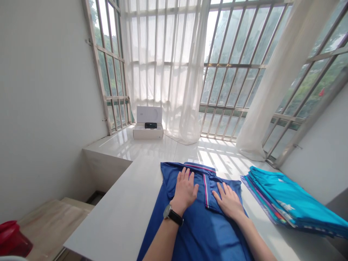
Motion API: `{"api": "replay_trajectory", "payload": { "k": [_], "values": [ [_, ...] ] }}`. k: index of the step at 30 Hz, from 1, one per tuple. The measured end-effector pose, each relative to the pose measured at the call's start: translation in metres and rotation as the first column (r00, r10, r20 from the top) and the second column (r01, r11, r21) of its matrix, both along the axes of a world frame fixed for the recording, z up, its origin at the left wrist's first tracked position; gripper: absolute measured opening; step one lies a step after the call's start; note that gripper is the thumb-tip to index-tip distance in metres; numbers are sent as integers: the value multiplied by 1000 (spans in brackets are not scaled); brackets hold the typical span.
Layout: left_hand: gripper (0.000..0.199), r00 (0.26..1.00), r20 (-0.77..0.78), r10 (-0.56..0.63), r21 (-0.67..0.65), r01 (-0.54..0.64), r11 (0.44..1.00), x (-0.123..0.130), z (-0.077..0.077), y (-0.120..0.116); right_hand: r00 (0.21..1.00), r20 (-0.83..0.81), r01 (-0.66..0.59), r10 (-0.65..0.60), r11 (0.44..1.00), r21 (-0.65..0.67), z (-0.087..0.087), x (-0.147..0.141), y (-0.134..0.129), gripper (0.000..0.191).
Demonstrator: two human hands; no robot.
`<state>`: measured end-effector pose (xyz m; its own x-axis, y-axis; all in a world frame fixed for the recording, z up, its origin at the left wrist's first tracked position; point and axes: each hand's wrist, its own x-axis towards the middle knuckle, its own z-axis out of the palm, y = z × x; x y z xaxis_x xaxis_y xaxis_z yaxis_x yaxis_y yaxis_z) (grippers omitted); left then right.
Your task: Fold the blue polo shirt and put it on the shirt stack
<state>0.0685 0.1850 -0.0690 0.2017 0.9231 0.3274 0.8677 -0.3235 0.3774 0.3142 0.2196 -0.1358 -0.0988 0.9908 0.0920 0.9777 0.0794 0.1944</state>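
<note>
A blue polo shirt (201, 232) with a striped collar and button placket lies spread on the white table, its collar toward the window. My left hand (185, 190) rests flat on the upper left of the shirt, fingers stretched out below the collar. A watch with a black strap (173, 215) is on that wrist. To the right of the placket, my right hand (230, 201) lies on the shirt with its fingers spread. The lower part of the shirt runs out of view at the bottom edge, partly behind my forearms.
A stack of folded clothes (293, 199), turquoise on top, sits at the right. An open white box (148, 134) holding a dark object stands on the sill (119, 146) at the back. Sheer curtains (168, 72) hang before barred windows. A red container (15, 239) is at lower left.
</note>
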Motion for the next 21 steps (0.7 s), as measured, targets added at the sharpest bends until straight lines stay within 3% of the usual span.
{"api": "replay_trajectory", "payload": {
  "k": [3, 7, 9, 11, 16, 18, 21],
  "values": [
    [61, 978, -112, 176, -100, -188, 977, -25, -11, 12, 999, 10, 51, -50, 997, -63, 11, -5, 1, 63],
    [67, 964, -194, 179, -176, -214, 961, -37, -37, 17, 983, -95, 141, -160, 973, -183, 29, -18, 8, 68],
    [70, 960, -206, 188, -167, -223, 960, -37, -42, 17, 973, -152, 144, -172, 972, -184, 34, -28, 10, 69],
    [73, 957, -218, 189, -194, -233, 953, -36, -38, 20, 966, -199, 137, -165, 979, -151, 35, -40, 9, 68],
    [77, 961, -263, 92, -312, -174, 934, -42, -8, 38, 956, -224, 156, -190, 974, -163, 29, -54, 2, 64],
    [70, 960, -268, 81, -266, -154, 952, -43, -3, 43, 955, -236, 147, -181, 977, -153, 28, -53, 1, 64],
    [58, 964, -260, 52, -159, -96, 983, -43, -11, 43, 954, -255, 144, -157, 987, -69, 26, -48, 4, 62]
  ]
}}
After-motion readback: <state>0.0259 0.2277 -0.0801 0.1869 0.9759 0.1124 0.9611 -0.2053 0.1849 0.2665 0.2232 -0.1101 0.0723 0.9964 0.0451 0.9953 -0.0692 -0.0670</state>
